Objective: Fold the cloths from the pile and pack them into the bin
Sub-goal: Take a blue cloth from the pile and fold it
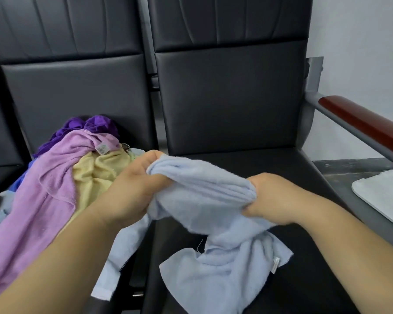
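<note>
Cloths (pixel 55 177) from the pile lie heaped on the left seat, lilac (pixel 43 189) over yellow (pixel 95 171) with deep purple (pixel 89 125) at the back, as I work on one pale blue cloth (pixel 213 268) above the right seat (pixel 236 109). My left grip (pixel 132 189) is curled round one bunched end of its upper edge, and my right grip (pixel 275 198) pinches the other end. Between them the fabric is gathered in loose ridges. The rest sags, creased, onto the cushion, with a small label (pixel 275 265) showing at its right border.

By my reckoning the job is at an early stage. This cloth is not yet squared or folded, no folded cloth is in view, and at least three more wait in the heap. A white, round-cornered object (pixel 383 196) sits low at the far right; I cannot tell whether it is the bin.

Room to work looks good. The dark cushion behind and to the right of the cloth is bare, enough in my judgement to lay it flat. The limits are the gap between the two seats, where a pale blue strip (pixel 120 257) trails down, the seat's front edge near the hanging hem, and the wooden armrest (pixel 361 123) on the right. The pile sits just beside my left forearm, so spreading leftward risks dragging it.
</note>
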A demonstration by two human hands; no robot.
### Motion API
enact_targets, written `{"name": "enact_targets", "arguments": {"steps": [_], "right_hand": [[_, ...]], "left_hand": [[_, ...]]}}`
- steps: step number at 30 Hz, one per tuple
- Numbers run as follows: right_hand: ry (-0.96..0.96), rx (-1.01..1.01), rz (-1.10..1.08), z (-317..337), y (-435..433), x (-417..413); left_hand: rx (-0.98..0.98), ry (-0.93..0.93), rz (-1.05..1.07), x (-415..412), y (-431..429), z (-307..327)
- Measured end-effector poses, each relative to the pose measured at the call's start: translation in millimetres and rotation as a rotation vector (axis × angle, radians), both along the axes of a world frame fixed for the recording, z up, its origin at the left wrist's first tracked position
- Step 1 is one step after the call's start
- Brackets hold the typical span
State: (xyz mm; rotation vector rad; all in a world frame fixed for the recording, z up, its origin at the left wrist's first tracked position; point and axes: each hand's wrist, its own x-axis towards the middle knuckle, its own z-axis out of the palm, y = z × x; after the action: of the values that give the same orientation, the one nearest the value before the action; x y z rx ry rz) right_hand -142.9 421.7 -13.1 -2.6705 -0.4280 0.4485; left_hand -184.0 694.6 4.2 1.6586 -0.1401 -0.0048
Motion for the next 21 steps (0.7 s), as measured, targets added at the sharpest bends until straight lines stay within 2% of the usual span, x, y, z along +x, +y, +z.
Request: {"name": "enact_targets", "arguments": {"steps": [1,2,4,5,6,8,10,12,13,14,15,17,18,19,20,21], "right_hand": [[-0.062,-0.028,-0.029,1.0,1.3,1.6],[-0.079,0.044,-0.079,2.5,1.4,2.5],[0.005,0.370,-0.172,7.6,-0.1,-0.4],[0.094,0.544,-0.197,10.0,-0.1,-3.7],[0.194,0.681,-0.205,11.6,-0.7,-6.4],[0.359,0.766,-0.163,14.3,-1.4,-10.8],[0.415,0.584,-0.077,14.9,-2.4,-12.2],[0.333,0.308,-0.049,13.1,0.2,-10.2],[0.265,0.203,-0.060,9.5,3.0,-7.9],[0.181,0.112,-0.055,9.1,5.9,-5.9],[0.090,0.031,-0.032,8.4,8.8,-4.8],[-0.032,0.023,0.000,8.5,12.3,-3.7],[-0.015,0.150,-0.041,6.7,9.8,-1.0],[0.062,0.398,-0.134,6.0,6.5,0.1],[0.171,0.657,-0.210,5.3,3.7,-0.8],[0.281,0.858,-0.218,5.3,1.5,-3.5]], "left_hand": [[0.153,-0.016,-0.047,0.0,1.2,0.4],[0.367,-0.025,-0.091,-0.5,0.5,0.5],[0.767,0.006,-0.116,0.4,1.5,-6.5],[0.863,0.035,-0.118,0.7,1.7,-10.2],[0.865,0.059,-0.118,0.9,2.2,-12.1],[0.638,0.053,-0.084,0.9,2.3,-11.4],[0.377,0.002,0.031,-1.9,-0.9,-4.4],[0.176,-0.064,0.071,-2.2,-3.6,1.6],[0.148,-0.081,0.033,-2.1,-3.6,2.4],[0.161,-0.058,-0.033,-4.8,-6.0,4.9],[0.258,-0.023,-0.100,-4.7,-4.6,3.4],[0.655,0.048,-0.167,-2.6,-1.7,-5.5],[0.846,0.063,-0.140,-1.7,-0.7,-9.5],[0.920,0.051,-0.095,0.9,1.4,-14.6],[0.888,0.041,-0.047,2.4,2.6,-17.3],[0.751,0.017,-0.029,4.9,5.9,-20.7]]}}
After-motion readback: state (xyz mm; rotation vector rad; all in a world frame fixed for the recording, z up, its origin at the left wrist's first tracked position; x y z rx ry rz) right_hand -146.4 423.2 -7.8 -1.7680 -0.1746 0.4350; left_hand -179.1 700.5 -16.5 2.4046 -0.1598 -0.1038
